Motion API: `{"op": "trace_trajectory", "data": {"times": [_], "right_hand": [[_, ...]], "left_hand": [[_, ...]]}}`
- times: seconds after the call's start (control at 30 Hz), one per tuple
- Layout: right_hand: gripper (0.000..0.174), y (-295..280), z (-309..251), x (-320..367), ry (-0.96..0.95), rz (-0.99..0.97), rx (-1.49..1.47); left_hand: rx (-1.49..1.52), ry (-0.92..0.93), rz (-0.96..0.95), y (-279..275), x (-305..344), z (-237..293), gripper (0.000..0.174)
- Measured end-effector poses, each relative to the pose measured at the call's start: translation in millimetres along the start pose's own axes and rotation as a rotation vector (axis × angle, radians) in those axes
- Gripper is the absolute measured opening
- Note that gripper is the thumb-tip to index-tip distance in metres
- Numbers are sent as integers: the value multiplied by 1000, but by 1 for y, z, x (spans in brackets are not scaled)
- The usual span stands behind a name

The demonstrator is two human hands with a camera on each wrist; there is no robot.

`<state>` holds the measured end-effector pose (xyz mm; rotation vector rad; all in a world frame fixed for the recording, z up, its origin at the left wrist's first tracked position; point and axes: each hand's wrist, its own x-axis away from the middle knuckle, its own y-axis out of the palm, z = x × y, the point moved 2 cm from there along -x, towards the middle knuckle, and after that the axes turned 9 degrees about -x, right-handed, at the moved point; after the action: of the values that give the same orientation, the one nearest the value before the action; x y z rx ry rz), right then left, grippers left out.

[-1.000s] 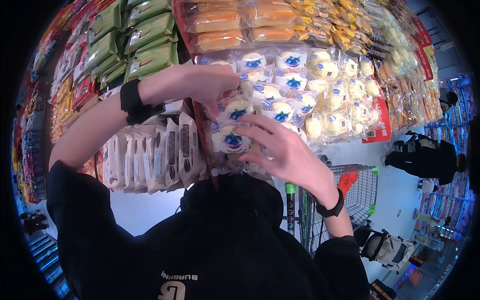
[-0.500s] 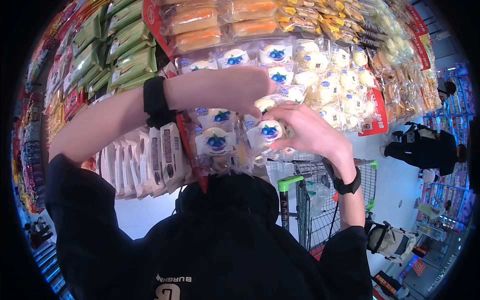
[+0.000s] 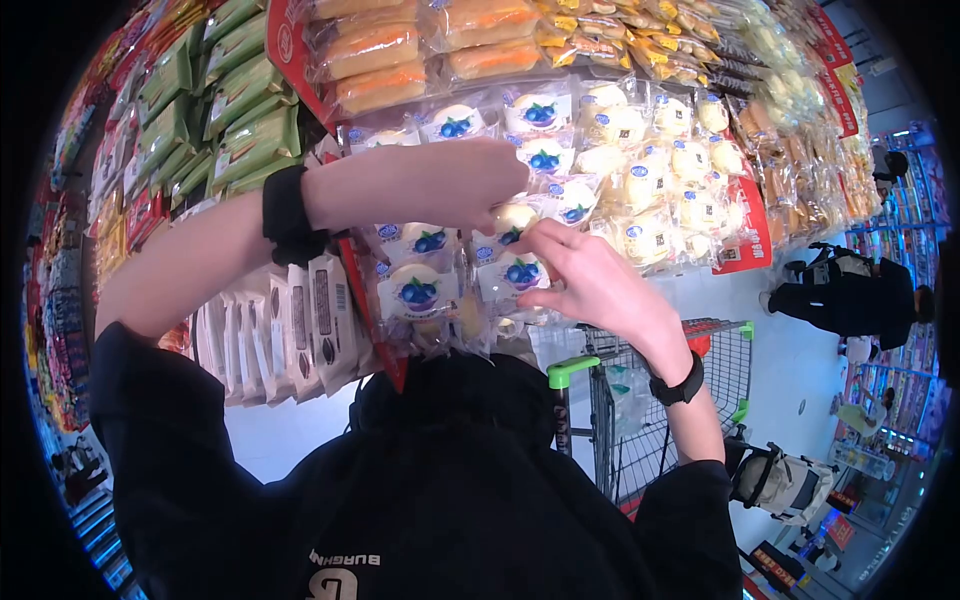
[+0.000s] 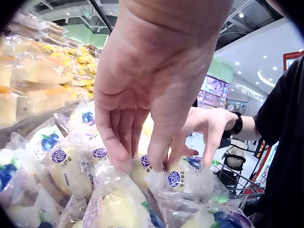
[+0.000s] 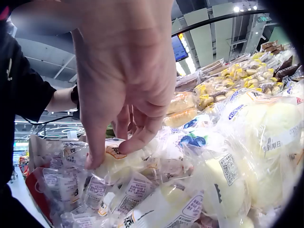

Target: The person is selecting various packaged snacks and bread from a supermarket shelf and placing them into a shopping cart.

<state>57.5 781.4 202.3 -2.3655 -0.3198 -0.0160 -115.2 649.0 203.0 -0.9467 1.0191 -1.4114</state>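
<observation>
Clear-wrapped round buns with blueberry labels lie in rows on the display. My left hand (image 3: pixel 455 185) reaches in from the left, back of the hand up, its fingertips mostly hidden in the head view. The left wrist view shows its thumb and fingers pinching a wrapped bun (image 4: pixel 141 172) among the others. Just nearer to me, my right hand (image 3: pixel 610 290) comes from the right, thumb and fingers at the edge of a blueberry-label bun (image 3: pixel 520 275). In the right wrist view, thumb and fingertips grip the wrapper of a pale bun (image 5: pixel 116 164).
A red divider (image 3: pixel 375 320) separates the buns from upright pale packets (image 3: pixel 285 325) on the left. Orange-topped loaves (image 3: pixel 380 90) lie behind, white buns (image 3: pixel 640 185) to the right. A shopping cart (image 3: pixel 650 430) stands at the right; a person in black (image 3: pixel 845 312) is beyond.
Both hands have shifted right, from the leftmost column of blueberry-label buns to the neighbouring one. The head view has shifted slightly; over the last half second the hands stay around the same buns.
</observation>
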Motion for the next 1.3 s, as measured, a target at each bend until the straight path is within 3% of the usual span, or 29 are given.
{"op": "trace_trajectory", "data": {"times": [0.13, 0.23, 0.37, 0.63, 0.73, 1.0, 1.13, 1.3], "right_hand": [[43, -12, 0, 10, -66, 94, -114], [36, -38, 1, 11, 1, 149, -63], [24, -60, 12, -15, -156, 262, 232], [18, -54, 35, -77, -231, 95, 397], [16, -53, 40, -87, -249, 40, 237], [16, -43, 37, -103, -227, 6, 136], [15, -60, 23, -88, -163, 70, 54], [21, -89, 31, -47, -45, 103, 271]], "left_hand": [[102, -181, 36, -28, 10, 2, 25], [-83, -205, -35, -47, 12, -7, 22], [-74, -330, -120, -50, 11, -18, 17], [-26, -274, -99, -38, 13, -21, 10], [-37, -245, -97, -35, 16, -25, 8], [-65, -213, -130, -35, 20, -25, 9], [-66, -176, -82, -34, 21, -26, 11], [-87, -154, -33, -40, 18, -17, 15]]}}
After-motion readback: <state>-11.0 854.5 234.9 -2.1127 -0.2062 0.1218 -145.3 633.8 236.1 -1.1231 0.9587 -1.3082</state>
